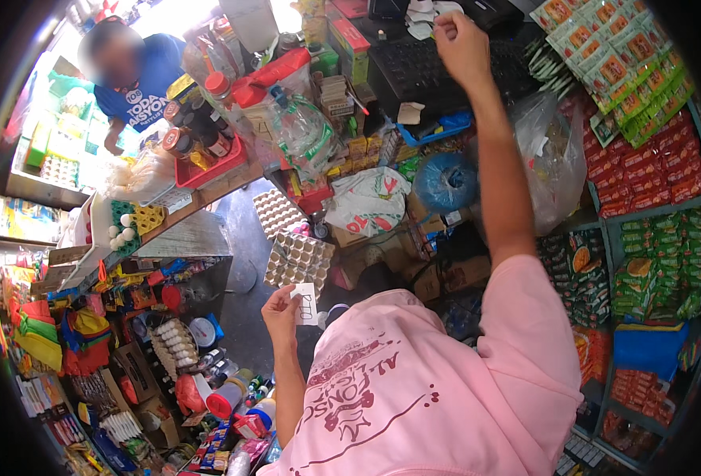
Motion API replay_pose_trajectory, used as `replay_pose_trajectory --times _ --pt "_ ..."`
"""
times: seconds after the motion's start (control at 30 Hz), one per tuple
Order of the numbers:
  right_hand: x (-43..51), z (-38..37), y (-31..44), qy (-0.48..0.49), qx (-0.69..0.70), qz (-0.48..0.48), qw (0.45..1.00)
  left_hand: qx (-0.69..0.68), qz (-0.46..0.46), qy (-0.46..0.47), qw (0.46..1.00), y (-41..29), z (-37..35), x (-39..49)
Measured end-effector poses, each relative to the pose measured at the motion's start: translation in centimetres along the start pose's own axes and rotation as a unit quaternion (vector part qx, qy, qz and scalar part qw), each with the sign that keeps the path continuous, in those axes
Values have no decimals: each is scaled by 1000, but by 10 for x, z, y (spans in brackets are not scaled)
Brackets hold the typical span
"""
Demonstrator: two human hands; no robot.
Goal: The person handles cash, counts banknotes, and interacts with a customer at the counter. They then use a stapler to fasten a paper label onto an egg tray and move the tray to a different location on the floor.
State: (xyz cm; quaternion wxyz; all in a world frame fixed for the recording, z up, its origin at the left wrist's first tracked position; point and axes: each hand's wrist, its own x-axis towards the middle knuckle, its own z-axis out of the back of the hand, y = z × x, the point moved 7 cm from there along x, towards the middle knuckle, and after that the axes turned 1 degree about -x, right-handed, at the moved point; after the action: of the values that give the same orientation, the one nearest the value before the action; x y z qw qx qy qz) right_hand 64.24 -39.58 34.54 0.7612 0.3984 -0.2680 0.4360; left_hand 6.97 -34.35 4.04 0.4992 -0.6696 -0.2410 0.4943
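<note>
My left hand [281, 309] pinches a small white card [306, 304] that bears handwritten marks. Beneath and beyond the card are empty egg trays [299, 262], low over the dark floor. My right arm reaches far forward, and my right hand [462, 49] hangs above a black keyboard [407, 68] with its fingers curled together. Whether anything small sits between those fingertips is unclear. Crumpled white papers [425, 22] lie just past that hand.
Across the wooden counter [231, 181] stands a person in a blue shirt [142, 77]. A red basket [216, 163] of bottles and a green egg tray [125, 229] rest on it. Snack packets [642, 160] fill shelves at right. Plastic bags [365, 199] and jars [228, 398] crowd around.
</note>
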Motion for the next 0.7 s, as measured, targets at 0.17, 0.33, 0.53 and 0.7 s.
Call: replay_pose_trajectory --times 0.17,0.33,0.53,0.7 --pt "53 -47 -64 222 -305 59 924 -3 -10 -40 999 -6 3 3" --pt "77 -29 -76 229 -135 39 963 -36 -34 -66 997 -1 5 -4" --pt "103 100 -13 3 159 -105 982 -17 -37 -65 997 7 29 -6" --pt "44 164 69 -90 579 -102 804 -12 -36 -46 998 5 33 7"
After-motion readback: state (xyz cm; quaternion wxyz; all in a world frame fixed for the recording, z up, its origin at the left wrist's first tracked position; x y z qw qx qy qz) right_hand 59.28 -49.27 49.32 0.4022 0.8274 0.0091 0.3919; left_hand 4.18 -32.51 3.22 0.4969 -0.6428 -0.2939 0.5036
